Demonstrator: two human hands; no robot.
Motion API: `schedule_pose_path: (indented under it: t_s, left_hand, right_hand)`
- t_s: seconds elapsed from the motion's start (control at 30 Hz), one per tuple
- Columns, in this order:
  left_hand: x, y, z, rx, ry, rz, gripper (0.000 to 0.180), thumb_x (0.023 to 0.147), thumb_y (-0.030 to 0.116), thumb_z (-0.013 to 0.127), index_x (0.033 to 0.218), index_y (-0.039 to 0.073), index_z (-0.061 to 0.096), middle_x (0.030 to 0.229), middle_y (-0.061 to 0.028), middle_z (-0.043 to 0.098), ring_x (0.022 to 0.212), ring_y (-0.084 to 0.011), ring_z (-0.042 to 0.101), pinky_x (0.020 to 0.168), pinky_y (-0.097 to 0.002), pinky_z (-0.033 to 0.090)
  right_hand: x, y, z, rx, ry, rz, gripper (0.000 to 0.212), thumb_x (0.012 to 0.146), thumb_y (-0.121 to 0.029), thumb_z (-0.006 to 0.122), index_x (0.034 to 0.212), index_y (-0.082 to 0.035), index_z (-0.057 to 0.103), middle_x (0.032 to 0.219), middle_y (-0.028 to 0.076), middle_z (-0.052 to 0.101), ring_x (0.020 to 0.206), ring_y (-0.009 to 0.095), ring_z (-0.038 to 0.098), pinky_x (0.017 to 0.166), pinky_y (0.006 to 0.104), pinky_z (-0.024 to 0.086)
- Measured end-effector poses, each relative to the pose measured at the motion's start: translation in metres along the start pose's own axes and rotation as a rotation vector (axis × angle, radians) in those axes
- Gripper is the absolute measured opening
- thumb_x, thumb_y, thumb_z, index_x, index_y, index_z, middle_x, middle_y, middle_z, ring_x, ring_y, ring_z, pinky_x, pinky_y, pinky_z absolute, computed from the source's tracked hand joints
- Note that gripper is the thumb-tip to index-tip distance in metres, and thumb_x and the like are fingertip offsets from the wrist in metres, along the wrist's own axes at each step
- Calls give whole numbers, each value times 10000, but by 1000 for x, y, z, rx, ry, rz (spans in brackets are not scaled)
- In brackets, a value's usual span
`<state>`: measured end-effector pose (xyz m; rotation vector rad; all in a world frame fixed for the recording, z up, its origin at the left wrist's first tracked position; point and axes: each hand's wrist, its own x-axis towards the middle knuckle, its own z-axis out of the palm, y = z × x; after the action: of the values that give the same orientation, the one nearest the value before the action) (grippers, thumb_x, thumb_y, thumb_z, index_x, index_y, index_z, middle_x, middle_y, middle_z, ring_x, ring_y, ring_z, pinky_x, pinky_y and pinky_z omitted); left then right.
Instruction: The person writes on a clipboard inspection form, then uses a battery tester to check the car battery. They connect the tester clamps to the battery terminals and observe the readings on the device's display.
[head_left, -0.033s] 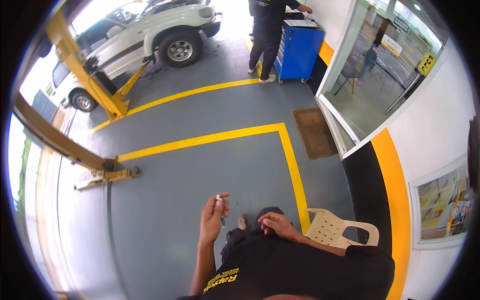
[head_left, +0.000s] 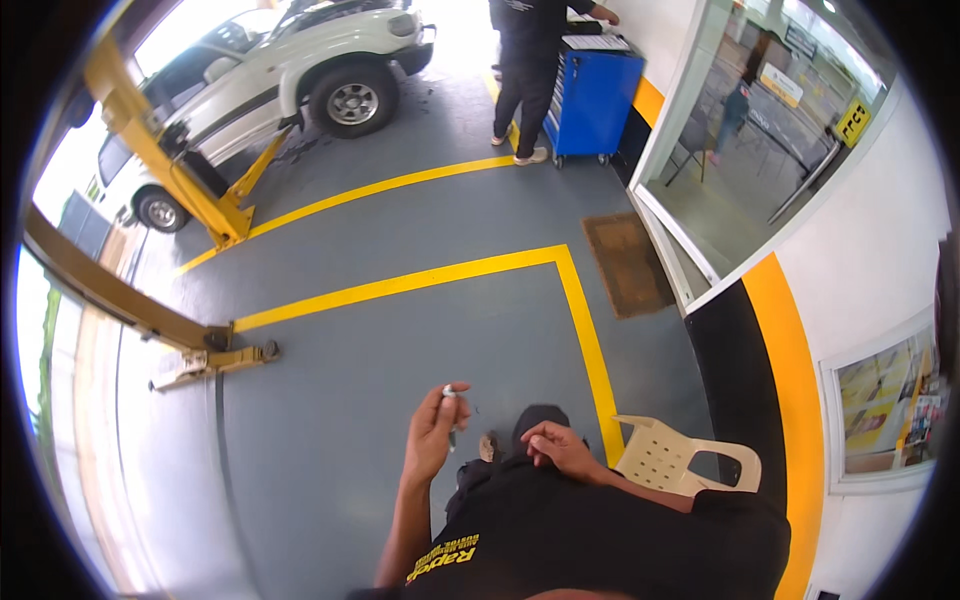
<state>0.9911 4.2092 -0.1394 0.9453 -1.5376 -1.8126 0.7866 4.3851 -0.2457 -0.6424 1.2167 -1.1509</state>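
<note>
My left hand (head_left: 431, 440) is raised over the grey floor in front of me. Its thumb and fingers are closed on a slim pen-like stick (head_left: 449, 392), with a white top above the fingers and a greenish end below; the grip hides its middle. Over my dark-trousered knee, my right hand (head_left: 562, 449) is loosely curled, with nothing visible in it. A gap separates the two hands. Beside my right forearm stands a cream plastic chair (head_left: 650, 457) with holes in it.
Yellow lines (head_left: 400, 287) mark the floor (head_left: 340, 400). Lift posts (head_left: 165, 150) stand at left, near a white vehicle (head_left: 245, 85) with its hood raised. Farther off, a person (head_left: 528, 75) stands at a blue tool cabinet (head_left: 597, 105). A brown mat (head_left: 628, 265) lies by the glass door (head_left: 735, 150).
My left hand has shifted slightly to the right with the pen-like stick. My right hand stays almost where it was. The view has moved a little.
</note>
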Motion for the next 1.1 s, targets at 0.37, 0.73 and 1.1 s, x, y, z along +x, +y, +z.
schedule_pose_path:
  t_s: [0.37,0.73,1.1]
  left_hand:
    - [370,41,72,153,-641,8,286,1123,249,495,1250,43,647,1176,-58,748,994,-140,668,848,-313,547]
    - [684,88,90,226,-666,129,282,1062,88,562,1330,61,646,1374,-98,672,1225,-245,654,1026,-378,513]
    - [1014,122,93,268,-439,48,366,1077,196,574,1399,24,591,1358,-121,668,1232,-244,647,1050,-392,505]
  right_hand:
    - [248,-191,-91,-178,83,-347,430,1046,-178,623,1423,-25,483,1237,67,607,1204,114,559,1009,288,460]
    - [495,-361,-240,-262,389,-264,157,1053,-166,615,1102,-34,683,775,30,591,738,111,553,693,327,475]
    - [789,-502,-533,13,943,-345,264,990,-37,468,1140,-23,685,840,24,608,664,84,526,593,248,411]
